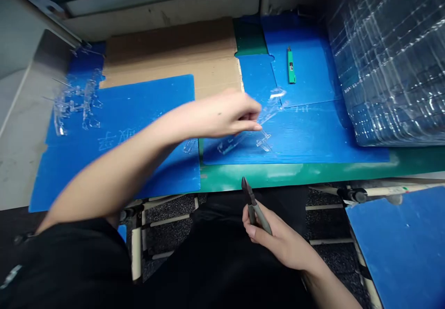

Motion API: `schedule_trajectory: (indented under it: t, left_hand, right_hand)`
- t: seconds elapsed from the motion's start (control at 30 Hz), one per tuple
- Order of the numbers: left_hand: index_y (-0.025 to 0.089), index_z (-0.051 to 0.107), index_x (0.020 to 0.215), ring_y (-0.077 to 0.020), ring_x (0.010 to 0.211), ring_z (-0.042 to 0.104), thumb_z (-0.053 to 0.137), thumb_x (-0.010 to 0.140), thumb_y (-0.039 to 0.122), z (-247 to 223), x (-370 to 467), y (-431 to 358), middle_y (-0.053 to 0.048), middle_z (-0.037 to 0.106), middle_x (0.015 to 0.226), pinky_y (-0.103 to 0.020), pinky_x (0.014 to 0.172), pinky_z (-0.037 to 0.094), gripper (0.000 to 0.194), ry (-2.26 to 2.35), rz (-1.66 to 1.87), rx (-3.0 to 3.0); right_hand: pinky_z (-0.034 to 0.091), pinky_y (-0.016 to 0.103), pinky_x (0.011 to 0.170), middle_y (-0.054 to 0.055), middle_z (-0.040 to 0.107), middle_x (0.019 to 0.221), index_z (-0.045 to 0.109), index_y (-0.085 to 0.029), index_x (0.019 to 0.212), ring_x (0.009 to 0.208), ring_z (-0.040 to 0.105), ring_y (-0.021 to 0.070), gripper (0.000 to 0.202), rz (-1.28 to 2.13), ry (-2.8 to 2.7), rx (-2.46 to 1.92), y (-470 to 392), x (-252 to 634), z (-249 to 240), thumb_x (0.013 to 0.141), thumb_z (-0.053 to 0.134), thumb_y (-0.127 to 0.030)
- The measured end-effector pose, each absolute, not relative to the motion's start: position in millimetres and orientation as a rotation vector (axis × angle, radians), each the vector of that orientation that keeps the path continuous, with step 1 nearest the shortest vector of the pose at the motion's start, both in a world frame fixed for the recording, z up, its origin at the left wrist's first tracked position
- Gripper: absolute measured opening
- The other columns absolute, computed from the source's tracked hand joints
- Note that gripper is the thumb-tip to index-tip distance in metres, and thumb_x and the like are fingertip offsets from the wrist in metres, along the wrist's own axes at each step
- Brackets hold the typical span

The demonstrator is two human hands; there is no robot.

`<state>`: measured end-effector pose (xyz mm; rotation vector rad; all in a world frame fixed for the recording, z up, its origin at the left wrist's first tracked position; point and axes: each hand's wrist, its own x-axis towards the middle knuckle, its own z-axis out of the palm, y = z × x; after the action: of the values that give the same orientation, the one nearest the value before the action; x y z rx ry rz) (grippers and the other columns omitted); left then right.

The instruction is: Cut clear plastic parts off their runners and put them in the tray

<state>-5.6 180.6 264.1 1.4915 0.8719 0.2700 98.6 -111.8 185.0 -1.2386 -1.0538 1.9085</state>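
My left hand (232, 114) reaches across above the blue sheet, fingers closed on a clear plastic part (269, 112). The part slants out on both sides of the hand and is blurred; small branching clear pieces show just below the fingertips. In front of my body, below the table edge, my right hand (274, 237) grips a pair of diagonal cutters (253, 202) by the grey handles. Their dark jaws point up and away from me and look closed or nearly so, touching nothing.
Several clear branching plastic pieces (78, 102) lie at the left. A green utility knife (291, 67) rests on blue sheeting at the back. Stacked clear plastic trays (392, 67) rise at the right. Brown cardboard (167, 51) covers the back; another blue panel (403, 239) sits at lower right.
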Motion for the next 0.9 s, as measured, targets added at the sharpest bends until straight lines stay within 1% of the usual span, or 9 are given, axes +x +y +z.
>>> schedule_trajectory:
  t: [0.03,0.1,0.17,0.23,0.3,0.4,0.5,0.73,0.9]
  left_hand:
    - [0.017,0.068,0.071,-0.0148,0.051,0.059,0.086,0.087,0.016,267,-23,167,0.001,0.06,0.056,-0.024,0.056,0.041,0.024,0.846,0.259,1.517]
    - [0.019,0.064,0.072,-0.0113,0.042,0.051,0.085,0.092,0.03,258,-53,135,0.001,0.06,0.052,-0.024,0.049,0.036,0.031,0.807,0.306,1.558]
    - [0.02,0.062,0.078,-0.0098,0.04,0.047,0.078,0.099,0.044,234,-75,104,0.002,0.061,0.051,-0.023,0.045,0.035,0.036,0.816,0.417,1.516]
    - [0.021,0.061,0.081,-0.0083,0.04,0.046,0.071,0.104,0.051,209,-88,79,0.003,0.059,0.05,-0.021,0.045,0.034,0.039,0.84,0.521,1.414]
    - [0.02,0.06,0.082,-0.0072,0.041,0.046,0.069,0.105,0.052,189,-95,63,0.004,0.057,0.051,-0.02,0.046,0.034,0.04,0.861,0.59,1.313]
    - [0.02,0.06,0.082,-0.0068,0.04,0.046,0.071,0.104,0.052,176,-100,55,0.005,0.057,0.051,-0.02,0.045,0.034,0.04,0.899,0.671,1.205]
    - [0.02,0.061,0.082,-0.0071,0.04,0.046,0.073,0.102,0.053,172,-105,56,0.005,0.057,0.051,-0.02,0.045,0.034,0.041,0.896,0.699,1.165]
    - [0.02,0.061,0.083,-0.0067,0.042,0.047,0.07,0.105,0.049,170,-112,55,0.005,0.057,0.052,-0.02,0.046,0.034,0.038,0.848,0.662,1.177]
    - [0.02,0.061,0.081,-0.0073,0.041,0.047,0.072,0.103,0.053,169,-110,54,0.004,0.057,0.052,-0.021,0.046,0.035,0.042,0.857,0.684,1.139]
  right_hand:
    - [0.042,0.031,0.08,0.0,0.054,0.095,0.056,-0.022,0.109,0.086,0.048,0.0169,0.026,1.864,-1.085,-1.277,-107,97,189,0.111,0.058,-0.048]
    - [0.041,0.032,0.082,0.0,0.055,0.097,0.054,-0.023,0.11,0.088,0.049,0.0174,0.025,1.824,-1.091,-1.332,-98,94,194,0.112,0.054,-0.047]
    - [0.042,0.033,0.083,0.0,0.056,0.099,0.053,-0.023,0.111,0.089,0.049,0.0176,0.023,1.83,-1.091,-1.366,-91,91,196,0.113,0.054,-0.047]
    - [0.042,0.034,0.084,0.001,0.057,0.102,0.053,-0.023,0.113,0.09,0.05,0.0182,0.021,1.838,-1.114,-1.387,-87,88,196,0.112,0.054,-0.045]
    - [0.043,0.035,0.087,0.002,0.058,0.104,0.054,-0.023,0.113,0.092,0.051,0.0191,0.018,1.842,-1.149,-1.404,-86,86,195,0.112,0.054,-0.042]
    - [0.043,0.037,0.091,0.002,0.058,0.105,0.054,-0.023,0.112,0.094,0.051,0.0197,0.014,1.846,-1.205,-1.449,-86,82,194,0.112,0.053,-0.038]
    - [0.043,0.037,0.09,0.001,0.057,0.104,0.054,-0.024,0.111,0.094,0.051,0.0198,0.015,1.861,-1.234,-1.472,-87,77,195,0.113,0.052,-0.039]
    - [0.044,0.037,0.088,0.002,0.059,0.103,0.055,-0.024,0.111,0.094,0.052,0.0203,0.021,1.857,-1.172,-1.48,-85,69,198,0.112,0.055,-0.044]
    - [0.045,0.035,0.084,0.002,0.059,0.103,0.055,-0.024,0.111,0.091,0.053,0.0195,0.021,1.893,-1.144,-1.476,-83,68,198,0.112,0.055,-0.044]
